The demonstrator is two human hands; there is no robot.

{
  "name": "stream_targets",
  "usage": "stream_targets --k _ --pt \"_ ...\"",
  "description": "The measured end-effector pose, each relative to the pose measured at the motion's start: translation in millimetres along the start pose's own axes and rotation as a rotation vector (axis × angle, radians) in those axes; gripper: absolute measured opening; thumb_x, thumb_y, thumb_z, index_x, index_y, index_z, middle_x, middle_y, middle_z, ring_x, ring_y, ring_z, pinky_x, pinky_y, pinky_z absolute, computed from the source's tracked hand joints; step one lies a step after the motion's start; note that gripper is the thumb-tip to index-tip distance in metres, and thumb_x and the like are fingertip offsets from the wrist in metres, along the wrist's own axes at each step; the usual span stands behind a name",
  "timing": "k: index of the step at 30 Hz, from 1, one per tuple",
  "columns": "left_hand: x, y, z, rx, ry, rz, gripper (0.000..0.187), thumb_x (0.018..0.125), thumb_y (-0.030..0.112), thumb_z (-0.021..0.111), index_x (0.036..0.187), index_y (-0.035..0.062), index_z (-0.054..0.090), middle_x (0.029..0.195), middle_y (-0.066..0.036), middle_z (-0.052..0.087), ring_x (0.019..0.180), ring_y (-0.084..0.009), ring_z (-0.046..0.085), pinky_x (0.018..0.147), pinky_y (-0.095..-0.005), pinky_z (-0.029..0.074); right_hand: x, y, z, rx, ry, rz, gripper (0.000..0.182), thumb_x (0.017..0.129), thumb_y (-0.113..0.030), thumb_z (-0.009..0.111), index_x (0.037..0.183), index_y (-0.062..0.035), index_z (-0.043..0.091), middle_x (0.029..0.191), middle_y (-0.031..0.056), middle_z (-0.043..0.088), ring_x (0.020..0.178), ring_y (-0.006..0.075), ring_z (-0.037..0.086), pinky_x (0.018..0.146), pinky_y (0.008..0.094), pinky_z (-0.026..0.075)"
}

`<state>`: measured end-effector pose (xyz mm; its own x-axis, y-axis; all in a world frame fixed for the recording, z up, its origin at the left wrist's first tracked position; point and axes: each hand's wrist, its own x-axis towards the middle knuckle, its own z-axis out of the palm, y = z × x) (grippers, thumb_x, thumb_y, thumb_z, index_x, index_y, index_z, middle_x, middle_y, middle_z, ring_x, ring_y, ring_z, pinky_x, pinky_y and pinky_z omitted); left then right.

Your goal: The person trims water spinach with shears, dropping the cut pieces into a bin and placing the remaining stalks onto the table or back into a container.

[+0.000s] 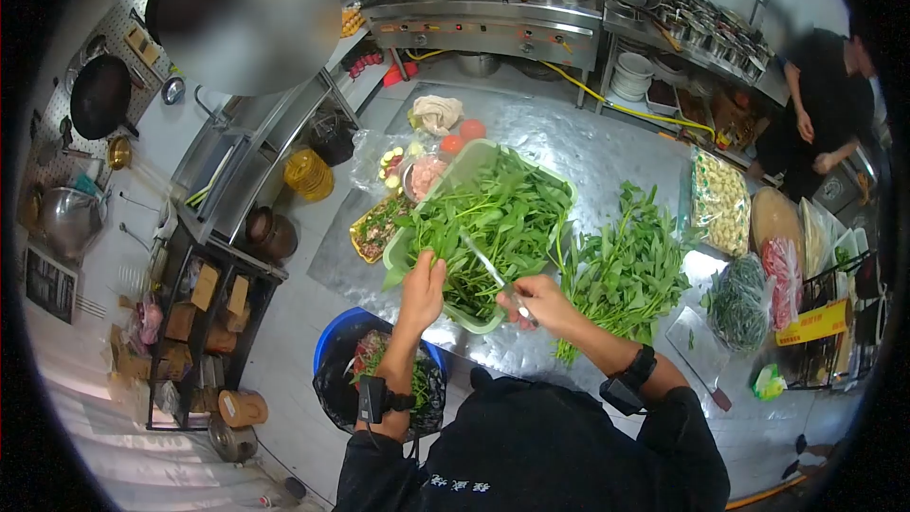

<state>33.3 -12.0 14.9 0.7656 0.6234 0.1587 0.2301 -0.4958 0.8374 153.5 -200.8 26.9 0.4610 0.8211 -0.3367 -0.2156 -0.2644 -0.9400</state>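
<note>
A pale green plastic basket (483, 324) full of leafy greens (502, 199), which look like water spinach, stands on the steel table. My left hand (424, 289) is closed on some of the greens at the basket's left edge, its fingertips partly hidden by leaves. In my right hand (537, 303) is a knife (486, 265), its light blade pointing up and left over the basket. A loose pile of the same greens (630, 261) lies on the table to the right of the basket. Under my left forearm stands a blue bin (332, 334) with a black liner and green scraps.
Behind the basket are tomatoes (472, 130), a bowl of pink meat (427, 175) and a tray of chopped food (372, 232). At right lie a bag of pale pieces (718, 204) and a cleaver (697, 346). A co-worker (820, 104) stands far right; a stove (483, 24) is behind.
</note>
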Motion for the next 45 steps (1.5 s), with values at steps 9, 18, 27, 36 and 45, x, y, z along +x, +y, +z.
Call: stream_targets --k 9,18,27,36,45 --pt "-86 -72 -73 -0.568 0.277 -0.389 0.019 0.096 0.022 0.042 0.108 0.0086 0.046 0.075 0.004 0.046 0.057 -0.0034 0.042 0.048 -0.0187 0.035 2 4 -31 0.177 0.163 -0.055 0.027 0.085 -0.028 0.061 0.077 -0.0037 0.054 0.062 0.0059 0.058 0.044 0.0090 0.051 0.038 0.0210 0.037" --pt "-206 -174 -127 0.146 0.261 -0.696 0.031 0.093 0.029 0.046 0.112 0.0040 0.049 0.107 -0.012 0.056 0.086 -0.0264 0.058 0.072 -0.0317 0.047 8 17 -17 0.220 0.269 -0.049 0.026 0.088 -0.028 0.057 0.075 -0.0065 0.050 0.063 0.0097 0.057 0.043 0.0108 0.048 0.037 0.0223 0.036" --pt "-231 -252 -145 0.652 -0.003 -0.764 0.038 0.079 0.021 0.056 0.114 0.0051 0.053 0.117 -0.017 0.051 0.104 -0.0394 0.050 0.081 -0.0459 0.045 7 14 -6 0.297 0.325 -0.078 0.027 0.088 -0.030 0.058 0.078 -0.0054 0.051 0.064 0.0089 0.058 0.044 0.0112 0.050 0.038 0.0220 0.036" --pt "-147 -213 -79 0.295 0.113 -0.244 0.017 0.077 0.008 0.060 0.092 0.0022 0.055 0.073 -0.009 0.060 0.068 -0.0242 0.060 0.062 -0.0334 0.047 -26 26 4 0.295 0.516 -0.027 0.027 0.088 -0.028 0.058 0.078 -0.0043 0.053 0.063 0.0082 0.057 0.043 0.0110 0.051 0.037 0.0215 0.037" --pt "-87 -95 33 -0.443 0.020 -0.291 0.030 0.081 0.006 0.063 0.107 -0.0004 0.048 0.084 -0.005 0.057 0.074 -0.0094 0.056 0.057 -0.0229 0.048 -66 54 -15 0.320 0.498 0.004 0.025 0.087 -0.027 0.059 0.080 -0.0034 0.055 0.064 0.0078 0.059 0.045 0.0100 0.052 0.039 0.0214 0.038"
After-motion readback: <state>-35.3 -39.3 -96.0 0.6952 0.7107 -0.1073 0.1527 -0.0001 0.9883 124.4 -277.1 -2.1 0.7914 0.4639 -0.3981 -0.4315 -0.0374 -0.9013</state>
